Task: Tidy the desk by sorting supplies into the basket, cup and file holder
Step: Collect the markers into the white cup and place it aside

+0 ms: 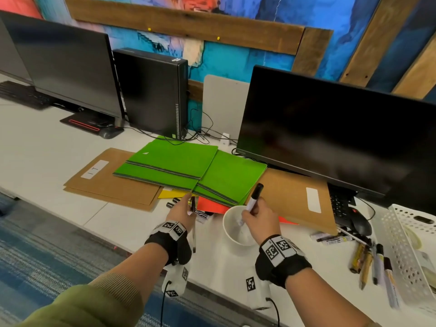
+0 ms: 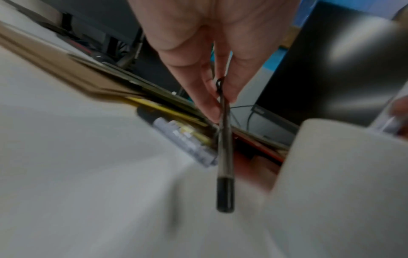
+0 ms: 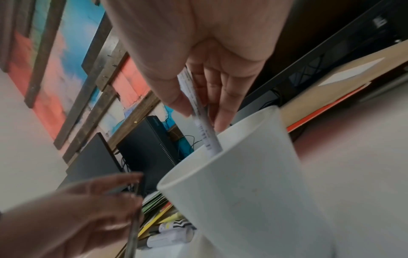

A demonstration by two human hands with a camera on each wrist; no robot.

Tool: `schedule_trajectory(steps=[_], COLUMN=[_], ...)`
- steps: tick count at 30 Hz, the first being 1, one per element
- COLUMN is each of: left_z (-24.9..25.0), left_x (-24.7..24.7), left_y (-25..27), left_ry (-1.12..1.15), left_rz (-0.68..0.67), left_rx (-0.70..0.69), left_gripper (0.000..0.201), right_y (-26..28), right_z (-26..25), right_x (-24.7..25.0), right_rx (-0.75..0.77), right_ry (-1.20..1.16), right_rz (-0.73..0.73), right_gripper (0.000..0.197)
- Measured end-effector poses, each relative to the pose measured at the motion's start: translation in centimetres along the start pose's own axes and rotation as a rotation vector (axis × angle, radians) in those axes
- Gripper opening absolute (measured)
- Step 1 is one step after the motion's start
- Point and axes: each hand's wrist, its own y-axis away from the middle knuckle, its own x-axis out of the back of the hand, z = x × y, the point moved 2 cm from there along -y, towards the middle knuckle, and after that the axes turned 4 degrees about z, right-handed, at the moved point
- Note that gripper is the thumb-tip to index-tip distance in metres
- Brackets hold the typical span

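A white cup (image 1: 232,232) (image 3: 247,192) stands near the desk's front edge. My right hand (image 1: 259,217) pinches a white marker with a black cap (image 1: 253,199) (image 3: 204,129), its lower end inside the cup's mouth. Left of the cup, my left hand (image 1: 180,212) (image 2: 212,90) pinches a thin clear pen (image 1: 193,232) (image 2: 224,157) by its top, and the pen hangs down above the desk. More markers (image 1: 203,214) (image 2: 183,139) lie under the edge of the green folders (image 1: 188,171).
Brown envelopes (image 1: 113,182) and red and yellow folders lie under the green ones. A white perforated basket (image 1: 401,246) stands at the right, with several markers and pencils (image 1: 368,258) beside it. Two monitors (image 1: 342,128), a black computer tower, a keyboard and a mouse (image 1: 359,224) stand behind.
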Motion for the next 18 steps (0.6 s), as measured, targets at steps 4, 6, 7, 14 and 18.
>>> schedule_trajectory(steps=[4, 6, 7, 14, 18], left_z=[4.9, 7.0, 7.9, 9.7, 8.2], left_x=[1.6, 2.2, 2.2, -1.0, -3.6], left_y=[1.0, 1.5, 1.7, 1.9, 1.6], left_ry=[0.247, 0.356, 0.386, 0.224, 0.044], left_rz=[0.064, 0.111, 0.136, 0.053, -0.012], left_rx=[-0.225, -0.328, -0.366, -0.447, -0.461], left_gripper=[0.065, 0.067, 0.067, 0.062, 0.056], right_y=[-0.1, -0.3, -0.4, -1.5, -1.4], right_z=[1.1, 1.6, 1.8, 3.6, 4.2], right_x=[0.6, 0.8, 0.8, 0.0, -0.7], right_rx=[-0.061, -0.067, -0.063, -0.064, -0.06], right_ry=[-0.029, -0.033, -0.01, 0.212, 0.302], right_rz=[0.03, 0.021, 0.018, -0.006, -0.055], right_gripper=[0.028, 0.029, 0.026, 0.025, 0.025])
